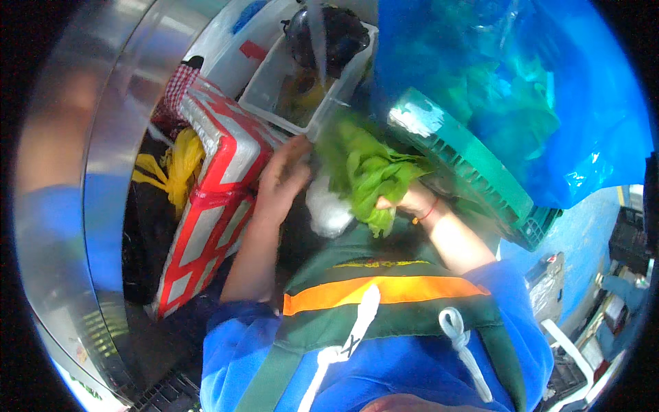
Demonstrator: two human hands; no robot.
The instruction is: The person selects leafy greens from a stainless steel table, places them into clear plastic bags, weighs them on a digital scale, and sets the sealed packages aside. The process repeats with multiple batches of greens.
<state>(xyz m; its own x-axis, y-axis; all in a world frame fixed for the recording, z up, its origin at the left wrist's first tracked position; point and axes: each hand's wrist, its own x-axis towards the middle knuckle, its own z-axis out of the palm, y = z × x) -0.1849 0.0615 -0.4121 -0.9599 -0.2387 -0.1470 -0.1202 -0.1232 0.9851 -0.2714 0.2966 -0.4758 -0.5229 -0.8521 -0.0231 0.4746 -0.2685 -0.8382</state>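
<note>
A bunch of leafy greens (pixel 374 168) is gripped by my right hand (pixel 408 199), its fingers closed around the lower part. The upper leaves are smeared by motion. My left hand (pixel 285 172) is beside the near corner of a white plastic tub (pixel 296 126), with thumb and fingers apart and nothing plainly held. Whether its fingertips touch the tub I cannot tell. Between my hands lies a crumpled whitish plastic bag (pixel 329 206), close under the greens.
Foam boxes with red tape (pixel 230 161) and a yellow plastic bag (pixel 184 165) stand on the left by a metal panel (pixel 103 172). A dark bagged bundle (pixel 326 38) sits at the tub's far end. On the right are a green crate (pixel 467 154) and blue plastic sheeting (pixel 583 103).
</note>
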